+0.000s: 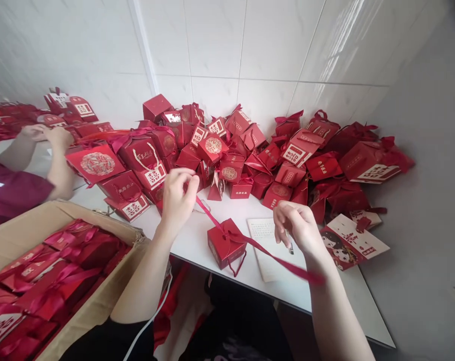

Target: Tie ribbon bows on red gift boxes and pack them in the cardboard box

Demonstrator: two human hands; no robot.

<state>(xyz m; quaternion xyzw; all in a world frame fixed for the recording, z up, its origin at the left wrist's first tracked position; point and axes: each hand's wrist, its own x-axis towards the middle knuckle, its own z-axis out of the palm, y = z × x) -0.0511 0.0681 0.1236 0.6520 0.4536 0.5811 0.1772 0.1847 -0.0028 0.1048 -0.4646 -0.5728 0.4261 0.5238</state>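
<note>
A small red gift box (227,240) with a twisted cord handle sits near the table's front edge. Dark red ribbon (263,246) crosses its lid, looped or knotted at the middle. My left hand (179,193) is closed, pinching one ribbon end raised to the left of the box. The other ribbon end stretches to the right, blurred and loose, in front of my right forearm. Above an open notebook (274,263), my right hand (295,223) hangs with loosely bent fingers somewhat apart, and no ribbon shows in them. A small shiny object near its fingertips is partly hidden.
Red gift boxes (213,145) are heaped along the tiled wall. To the left stands a cardboard carton (126,230) full of ribboned boxes. A printed card box (353,240) lies at right by the grey wall. Another person's hands (47,134) are at far left. A white cable (148,321) crosses my left arm.
</note>
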